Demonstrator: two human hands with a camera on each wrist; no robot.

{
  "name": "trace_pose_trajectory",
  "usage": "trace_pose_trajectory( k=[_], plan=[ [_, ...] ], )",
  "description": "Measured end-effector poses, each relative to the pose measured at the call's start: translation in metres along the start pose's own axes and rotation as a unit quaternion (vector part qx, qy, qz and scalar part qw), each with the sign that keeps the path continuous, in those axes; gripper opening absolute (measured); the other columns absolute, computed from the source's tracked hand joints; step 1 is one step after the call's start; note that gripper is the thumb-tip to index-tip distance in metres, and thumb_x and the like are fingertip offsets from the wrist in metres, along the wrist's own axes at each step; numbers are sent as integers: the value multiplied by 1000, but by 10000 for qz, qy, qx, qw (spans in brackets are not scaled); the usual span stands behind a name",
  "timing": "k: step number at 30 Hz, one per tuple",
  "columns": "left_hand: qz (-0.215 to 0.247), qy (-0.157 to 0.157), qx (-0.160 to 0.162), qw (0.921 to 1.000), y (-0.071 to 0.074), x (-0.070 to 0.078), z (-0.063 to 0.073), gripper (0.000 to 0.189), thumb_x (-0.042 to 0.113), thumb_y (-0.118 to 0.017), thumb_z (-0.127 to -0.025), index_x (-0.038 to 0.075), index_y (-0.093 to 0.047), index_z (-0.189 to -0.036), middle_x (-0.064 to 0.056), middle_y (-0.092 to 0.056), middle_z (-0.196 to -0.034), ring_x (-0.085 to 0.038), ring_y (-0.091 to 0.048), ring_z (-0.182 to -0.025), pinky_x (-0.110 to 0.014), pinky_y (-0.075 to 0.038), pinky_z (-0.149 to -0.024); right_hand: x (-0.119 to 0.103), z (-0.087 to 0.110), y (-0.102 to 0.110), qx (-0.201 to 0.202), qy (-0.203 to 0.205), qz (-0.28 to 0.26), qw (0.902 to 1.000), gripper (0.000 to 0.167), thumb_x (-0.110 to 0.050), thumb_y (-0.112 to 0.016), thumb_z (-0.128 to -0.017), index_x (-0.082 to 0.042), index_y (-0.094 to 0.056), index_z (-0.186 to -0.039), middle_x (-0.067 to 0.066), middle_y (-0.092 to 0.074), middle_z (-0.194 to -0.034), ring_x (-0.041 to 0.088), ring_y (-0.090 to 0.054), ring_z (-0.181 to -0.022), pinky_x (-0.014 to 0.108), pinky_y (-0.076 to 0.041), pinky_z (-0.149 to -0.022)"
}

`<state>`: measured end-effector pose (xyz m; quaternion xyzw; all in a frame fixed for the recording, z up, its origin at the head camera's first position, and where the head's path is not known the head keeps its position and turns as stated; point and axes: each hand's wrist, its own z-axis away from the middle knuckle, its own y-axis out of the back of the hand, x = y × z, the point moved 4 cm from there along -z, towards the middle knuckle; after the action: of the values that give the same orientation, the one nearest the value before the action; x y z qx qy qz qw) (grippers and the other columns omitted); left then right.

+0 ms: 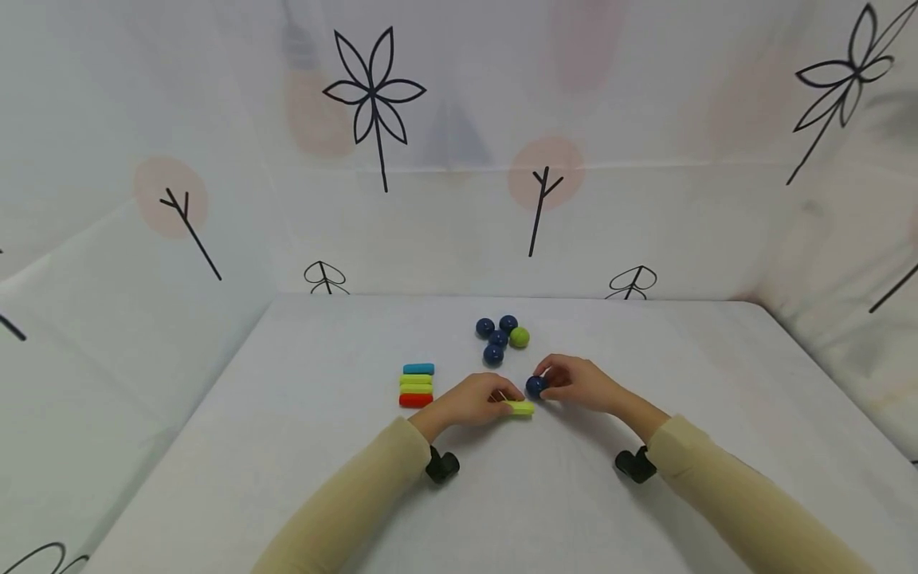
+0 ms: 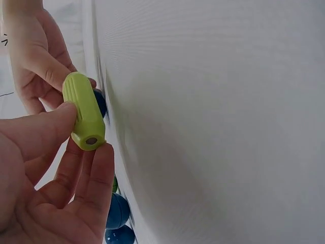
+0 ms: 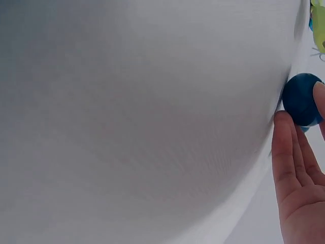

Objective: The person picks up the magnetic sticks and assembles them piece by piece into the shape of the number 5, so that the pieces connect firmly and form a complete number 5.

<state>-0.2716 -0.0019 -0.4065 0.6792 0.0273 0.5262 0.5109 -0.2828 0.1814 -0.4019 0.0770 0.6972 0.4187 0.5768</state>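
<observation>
Between thumb and fingers, my left hand (image 1: 479, 399) pinches a short yellow-green magnetic rod (image 1: 520, 408). A round grey metal spot shows in the end of that magnetic rod (image 2: 85, 112) in the left wrist view. My right hand (image 1: 582, 384) holds a dark blue ball (image 1: 535, 387) by thumb and fingertips, low at the white table surface. In the right wrist view the same blue ball (image 3: 303, 99) is partly covered by the thumb. Rod and ball are close together; whether they touch I cannot tell.
Behind the hands, several dark blue balls (image 1: 493, 355) cluster with one green ball (image 1: 519, 337). Left of the left hand lie a blue rod (image 1: 419, 369), two yellow-green rods (image 1: 416, 379) and a red rod (image 1: 416, 400), stacked in a row. Patterned cloth (image 1: 445, 231) stands behind the table.
</observation>
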Motion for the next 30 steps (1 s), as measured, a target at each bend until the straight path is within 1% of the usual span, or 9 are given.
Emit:
trace_pose_trajectory(
  k=[4,10,15,22,27,30],
  plan=[
    [42,103,16,9999,0,-1,0,22,10,-62,-90,11,-67,-111,5,-64,-100,-7,-56,-87,-19,-45,-81,0,7,0,-79,49,-1,10000,27,-10,-69,-84,-5,-57,-107,8,-65,-96,20,-59,-84,34,-51,-71],
    [8,152,49,9999,2,-3,-1,22,10,-61,-90,11,-67,-112,5,-64,-102,-7,-55,-87,-20,-44,-82,4,16,0,-149,-30,-55,9999,27,-11,-69,-84,-6,-58,-107,5,-64,-96,20,-59,-85,32,-51,-73],
    [-26,220,84,9997,2,-3,-3,23,10,-60,-91,13,-67,-112,6,-64,-102,-7,-55,-88,-20,-44,-82,3,22,-1,-281,-7,-182,9994,28,-13,-69,-83,-7,-58,-108,4,-62,-96,20,-57,-84,30,-50,-71],
    [-18,243,94,9997,2,-3,-6,21,9,-60,-91,12,-68,-110,6,-64,-101,-7,-54,-86,-19,-44,-80,2,23,-6,-333,100,-320,9989,27,-12,-69,-84,-6,-58,-107,5,-62,-94,21,-58,-83,28,-51,-68],
    [-11,236,93,9997,3,-3,-8,21,8,-61,-90,11,-68,-110,5,-65,-101,-7,-54,-86,-19,-44,-80,-1,23,-6,-265,173,-224,9992,28,-13,-71,-83,-6,-58,-107,6,-61,-95,20,-59,-83,27,-51,-67],
    [-45,233,103,9997,3,-2,-8,21,8,-61,-90,11,-67,-110,4,-65,-101,-8,-54,-86,-20,-44,-80,-3,23,-6,-274,319,-177,9990,29,-14,-72,-82,-6,-59,-107,6,-61,-97,19,-59,-81,26,-51,-68]
  ],
)
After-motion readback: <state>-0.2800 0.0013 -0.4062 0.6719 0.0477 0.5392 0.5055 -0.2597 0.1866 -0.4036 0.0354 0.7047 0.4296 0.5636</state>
